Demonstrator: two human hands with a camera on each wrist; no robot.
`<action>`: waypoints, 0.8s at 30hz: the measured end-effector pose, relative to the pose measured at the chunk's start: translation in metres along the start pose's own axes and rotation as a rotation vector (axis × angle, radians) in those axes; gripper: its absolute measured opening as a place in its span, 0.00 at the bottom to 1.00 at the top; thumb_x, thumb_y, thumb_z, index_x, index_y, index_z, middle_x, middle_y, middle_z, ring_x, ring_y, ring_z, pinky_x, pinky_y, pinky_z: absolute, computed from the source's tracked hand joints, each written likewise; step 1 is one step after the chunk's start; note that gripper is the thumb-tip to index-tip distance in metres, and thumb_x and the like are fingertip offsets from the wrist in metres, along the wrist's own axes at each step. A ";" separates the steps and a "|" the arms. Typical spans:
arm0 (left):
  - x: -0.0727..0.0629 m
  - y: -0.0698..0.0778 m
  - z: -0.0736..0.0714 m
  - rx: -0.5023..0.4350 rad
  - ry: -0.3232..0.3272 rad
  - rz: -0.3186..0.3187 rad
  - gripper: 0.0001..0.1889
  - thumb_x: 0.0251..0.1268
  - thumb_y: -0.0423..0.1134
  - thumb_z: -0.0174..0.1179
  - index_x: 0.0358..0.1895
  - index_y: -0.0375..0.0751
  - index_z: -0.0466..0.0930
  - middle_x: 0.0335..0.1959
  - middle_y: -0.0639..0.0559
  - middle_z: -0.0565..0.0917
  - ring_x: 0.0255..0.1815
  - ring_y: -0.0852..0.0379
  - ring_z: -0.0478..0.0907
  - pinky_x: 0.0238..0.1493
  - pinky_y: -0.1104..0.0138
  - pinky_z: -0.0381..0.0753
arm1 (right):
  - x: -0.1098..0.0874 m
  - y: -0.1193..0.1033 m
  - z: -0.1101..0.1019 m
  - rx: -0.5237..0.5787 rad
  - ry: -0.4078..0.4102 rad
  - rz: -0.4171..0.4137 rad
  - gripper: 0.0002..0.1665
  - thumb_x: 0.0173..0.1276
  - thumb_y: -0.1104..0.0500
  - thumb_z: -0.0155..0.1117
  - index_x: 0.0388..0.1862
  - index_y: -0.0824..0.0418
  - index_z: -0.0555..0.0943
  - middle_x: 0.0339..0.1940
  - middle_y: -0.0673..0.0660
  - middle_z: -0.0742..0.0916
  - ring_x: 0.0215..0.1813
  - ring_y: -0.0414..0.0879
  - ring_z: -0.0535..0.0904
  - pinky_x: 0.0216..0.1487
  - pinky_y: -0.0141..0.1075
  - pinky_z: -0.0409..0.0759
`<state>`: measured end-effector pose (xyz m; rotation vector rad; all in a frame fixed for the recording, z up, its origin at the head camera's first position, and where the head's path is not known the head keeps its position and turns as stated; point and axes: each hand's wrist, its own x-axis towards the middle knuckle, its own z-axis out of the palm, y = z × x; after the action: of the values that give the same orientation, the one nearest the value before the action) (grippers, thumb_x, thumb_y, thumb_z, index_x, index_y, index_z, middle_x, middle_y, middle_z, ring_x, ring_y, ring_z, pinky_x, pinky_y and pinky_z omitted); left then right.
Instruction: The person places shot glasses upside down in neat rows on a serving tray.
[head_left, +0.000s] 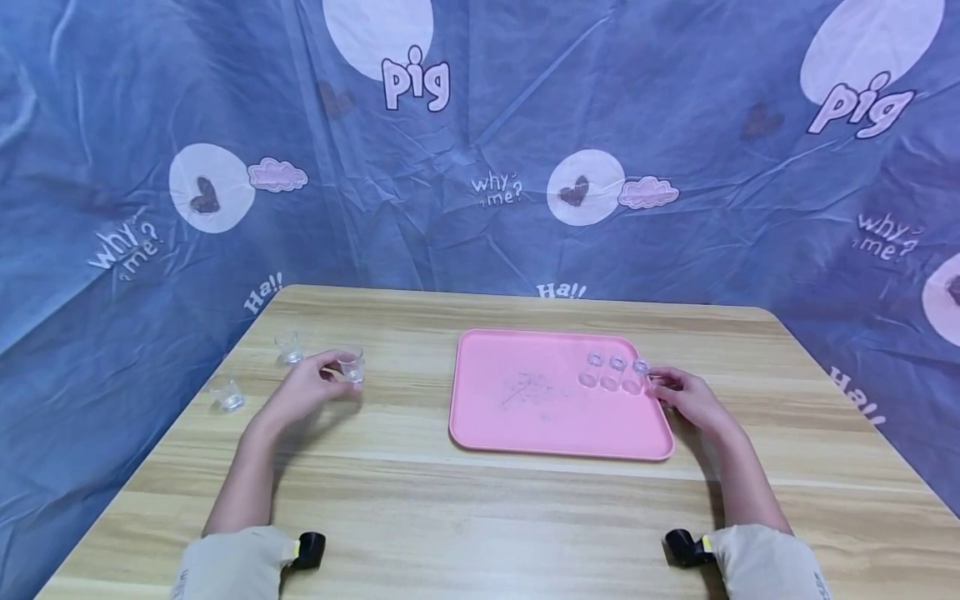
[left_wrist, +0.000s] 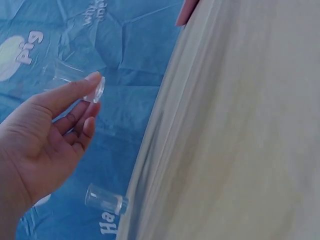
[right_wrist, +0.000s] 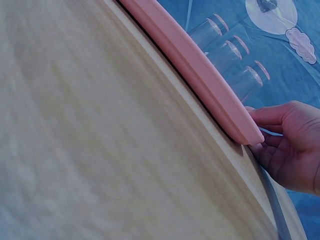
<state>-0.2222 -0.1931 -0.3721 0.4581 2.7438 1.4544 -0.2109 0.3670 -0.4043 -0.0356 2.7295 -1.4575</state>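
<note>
My left hand (head_left: 303, 390) pinches a clear shot glass (head_left: 352, 364) between thumb and fingers. It is held upright above the table, its thick base (left_wrist: 100, 90) close to the thumb tip in the left wrist view. Two more upright shot glasses stand to the left of that hand, a farther one (head_left: 289, 348) and a nearer one (head_left: 228, 395). My right hand (head_left: 693, 400) grips the right rim of a pink tray (head_left: 517, 429), thumb above and fingers at the underside in the right wrist view. Three shot glasses (right_wrist: 244, 82) stand bottom-up in a row on the tray, near this hand.
The tray lies on a light wooden table (head_left: 465, 525), right of its middle. A blue printed cloth (head_left: 465, 233) hangs behind the table and along both sides. The two left glasses stand close to the table's left edge.
</note>
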 end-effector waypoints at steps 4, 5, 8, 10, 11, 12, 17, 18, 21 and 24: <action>0.011 0.008 0.007 0.002 -0.007 0.035 0.23 0.52 0.33 0.66 0.53 0.29 0.74 0.37 0.43 0.79 0.36 0.51 0.75 0.38 0.64 0.75 | 0.000 -0.001 0.001 0.006 -0.003 -0.005 0.25 0.68 0.65 0.53 0.58 0.79 0.65 0.42 0.66 0.78 0.34 0.35 0.73 0.34 0.28 0.75; 0.014 0.010 0.008 -0.001 -0.010 0.045 0.23 0.52 0.32 0.66 0.52 0.29 0.74 0.37 0.43 0.79 0.36 0.51 0.75 0.38 0.64 0.74 | 0.000 -0.001 0.001 0.007 -0.005 -0.007 0.25 0.68 0.65 0.53 0.58 0.80 0.64 0.42 0.65 0.78 0.34 0.36 0.73 0.34 0.28 0.75; 0.022 0.019 0.013 -0.018 -0.021 0.068 0.23 0.51 0.32 0.66 0.51 0.28 0.74 0.36 0.43 0.79 0.36 0.51 0.74 0.38 0.63 0.74 | 0.000 -0.001 0.001 0.012 -0.006 -0.008 0.25 0.68 0.65 0.53 0.58 0.80 0.64 0.41 0.65 0.78 0.33 0.36 0.73 0.32 0.29 0.75; 0.028 0.024 0.017 -0.028 -0.026 0.077 0.23 0.49 0.31 0.67 0.51 0.28 0.75 0.35 0.43 0.79 0.35 0.50 0.74 0.38 0.62 0.73 | 0.000 -0.001 0.000 0.012 -0.005 -0.009 0.25 0.68 0.65 0.53 0.58 0.80 0.64 0.41 0.65 0.78 0.33 0.36 0.73 0.32 0.29 0.75; 0.031 0.027 0.019 -0.033 -0.027 0.085 0.22 0.49 0.31 0.67 0.50 0.28 0.76 0.35 0.43 0.79 0.35 0.50 0.74 0.38 0.62 0.73 | 0.000 -0.001 0.000 0.012 -0.004 -0.006 0.25 0.68 0.65 0.53 0.58 0.80 0.64 0.41 0.65 0.78 0.33 0.36 0.73 0.32 0.29 0.75; 0.033 0.030 0.021 -0.035 -0.029 0.092 0.22 0.49 0.31 0.67 0.50 0.29 0.76 0.34 0.44 0.79 0.35 0.49 0.74 0.37 0.62 0.73 | 0.000 -0.001 0.000 0.011 -0.002 -0.003 0.25 0.67 0.65 0.53 0.58 0.80 0.64 0.41 0.65 0.78 0.33 0.36 0.73 0.33 0.29 0.75; 0.045 0.043 0.031 -0.034 -0.045 0.132 0.21 0.47 0.29 0.68 0.48 0.29 0.77 0.34 0.44 0.80 0.38 0.45 0.75 0.38 0.63 0.73 | 0.001 -0.001 -0.001 0.010 -0.007 -0.004 0.25 0.67 0.65 0.53 0.58 0.80 0.63 0.42 0.66 0.78 0.34 0.35 0.73 0.34 0.29 0.76; 0.047 0.045 0.034 -0.037 -0.052 0.142 0.21 0.47 0.29 0.67 0.48 0.29 0.77 0.34 0.44 0.80 0.38 0.45 0.75 0.38 0.64 0.74 | 0.001 -0.002 -0.001 0.009 -0.007 -0.004 0.25 0.68 0.65 0.53 0.58 0.80 0.63 0.42 0.66 0.78 0.34 0.35 0.73 0.34 0.29 0.76; 0.054 0.050 0.043 -0.060 -0.077 0.171 0.21 0.47 0.28 0.67 0.48 0.29 0.77 0.33 0.44 0.80 0.39 0.46 0.74 0.38 0.64 0.74 | 0.000 -0.003 0.000 0.009 -0.007 0.003 0.25 0.68 0.65 0.53 0.58 0.80 0.64 0.42 0.66 0.78 0.34 0.36 0.73 0.34 0.29 0.75; 0.061 0.055 0.053 -0.078 -0.101 0.204 0.21 0.46 0.28 0.67 0.48 0.29 0.77 0.33 0.45 0.80 0.38 0.49 0.74 0.37 0.65 0.74 | 0.000 -0.002 0.000 0.006 -0.012 0.005 0.25 0.68 0.65 0.53 0.59 0.80 0.64 0.43 0.66 0.77 0.33 0.36 0.73 0.34 0.29 0.75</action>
<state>-0.2596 -0.1058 -0.3500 0.8057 2.6161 1.5257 -0.2108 0.3659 -0.4023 -0.0377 2.7142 -1.4590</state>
